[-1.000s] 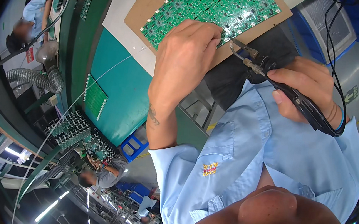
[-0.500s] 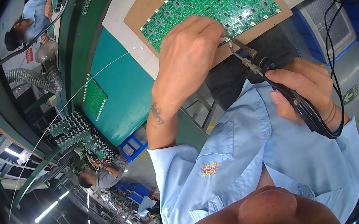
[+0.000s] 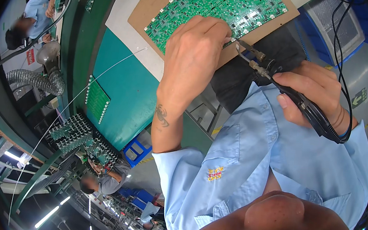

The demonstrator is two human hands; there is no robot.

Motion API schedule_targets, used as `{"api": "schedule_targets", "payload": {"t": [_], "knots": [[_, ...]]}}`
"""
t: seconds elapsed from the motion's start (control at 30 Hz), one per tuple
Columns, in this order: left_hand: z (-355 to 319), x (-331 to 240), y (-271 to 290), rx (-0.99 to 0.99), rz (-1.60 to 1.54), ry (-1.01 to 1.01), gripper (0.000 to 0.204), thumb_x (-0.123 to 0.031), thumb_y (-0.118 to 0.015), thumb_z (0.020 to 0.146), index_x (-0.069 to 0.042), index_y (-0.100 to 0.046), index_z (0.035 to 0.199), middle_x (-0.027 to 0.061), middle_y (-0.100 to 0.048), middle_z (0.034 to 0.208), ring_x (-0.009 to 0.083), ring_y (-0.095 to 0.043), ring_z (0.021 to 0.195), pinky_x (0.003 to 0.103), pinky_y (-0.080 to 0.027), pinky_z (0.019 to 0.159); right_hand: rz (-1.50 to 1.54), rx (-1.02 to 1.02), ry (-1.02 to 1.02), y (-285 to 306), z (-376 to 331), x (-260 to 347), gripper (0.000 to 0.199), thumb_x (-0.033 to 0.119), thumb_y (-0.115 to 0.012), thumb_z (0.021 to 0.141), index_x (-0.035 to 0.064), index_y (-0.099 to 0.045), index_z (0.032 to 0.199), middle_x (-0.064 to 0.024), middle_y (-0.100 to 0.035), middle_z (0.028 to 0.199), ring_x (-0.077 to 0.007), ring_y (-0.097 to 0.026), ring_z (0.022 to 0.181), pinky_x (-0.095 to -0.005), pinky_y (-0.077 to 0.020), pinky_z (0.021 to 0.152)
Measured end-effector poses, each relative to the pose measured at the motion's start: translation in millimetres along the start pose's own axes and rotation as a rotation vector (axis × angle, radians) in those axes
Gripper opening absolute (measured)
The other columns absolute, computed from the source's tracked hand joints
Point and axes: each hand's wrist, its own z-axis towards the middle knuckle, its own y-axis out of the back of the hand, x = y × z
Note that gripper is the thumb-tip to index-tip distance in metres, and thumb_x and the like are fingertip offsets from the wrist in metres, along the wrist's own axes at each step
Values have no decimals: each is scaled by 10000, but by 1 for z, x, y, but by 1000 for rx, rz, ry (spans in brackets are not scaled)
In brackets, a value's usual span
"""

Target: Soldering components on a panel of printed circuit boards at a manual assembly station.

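Observation:
A large green circuit board panel [image 3: 222, 7], dense with small parts, lies on a brown board [image 3: 287, 27]. My left hand [image 3: 195, 49] rests over its near edge with fingers pinched together. What those fingertips hold, if anything, is hidden. In my right hand [image 3: 314, 90] is a black soldering iron [image 3: 299, 102] with a thin curved metal tube beside its tip. The iron points left, its tip close to my left fingertips at the panel's edge. Whether it touches the board cannot be made out.
Left of my left arm, a narrow green circuit board [image 3: 98, 101] lies on the teal mat [image 3: 126, 86]. A thin pale wire [image 3: 78, 95] slants past it. A fume duct [image 3: 39, 82] and co-workers are farther left. A black cable [image 3: 342, 64] hangs at right near a blue crate [image 3: 332, 27].
Both hands and the soldering iron stay almost in place. The thin wire's visible upper end now stops farther from my left hand than before.

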Motion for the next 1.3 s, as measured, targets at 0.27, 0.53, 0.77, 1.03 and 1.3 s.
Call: {"api": "schedule_targets", "payload": {"t": [0.27, 0.53, 0.77, 1.03, 1.3], "knots": [[-5, 1, 1, -8, -32, 19, 44, -66, -712, 883, -58, -683, 915, 37, -700, 924, 258, -630, 841, 367, -524, 805, -8, -28, 18, 6, 3, 6, 333, 57, -804, 736, -15, -774, 1059, -73, -680, 752, -197, -546, 570, -290, -477, 562], [-17, 4, 10, -33, -74, 136, 96, -4, -732, 893, -28, -710, 984, 45, -727, 1037, 254, -664, 887, 361, -528, 810, -11, -57, 29, 5, 2, 4, 339, 47, -800, 738, -23, -771, 1068, -81, -687, 767, -204, -551, 578, -292, -480, 570], [-28, 6, 12, -39, -183, 155, 65, -24, -712, 911, -32, -688, 971, 61, -713, 1039, 280, -654, 894, 382, -523, 835, -33, -4, 48, 1, 0, 4, 301, 136, -739, 840, -51, -743, 1074, -125, -688, 798, -237, -535, 588, -321, -466, 569], [-30, 7, 12, -4, -48, 72, 32, -42, -684, 925, -26, -673, 950, 83, -717, 1024, 303, -642, 902, 397, -515, 855, -7, 11, 29, -7, 5, 13, 311, 76, -781, 786, -32, -760, 1077, -92, -677, 764, -214, -541, 576, -306, -474, 566], [-30, 7, 9, -14, -39, 78, 32, -51, -667, 915, -22, -661, 928, 96, -718, 1003, 306, -640, 900, 396, -509, 855, 3, 27, 42, -16, 8, 11, 297, 108, -761, 842, -51, -747, 1093, -109, -681, 777, -226, -538, 577, -317, -474, 569]]}}
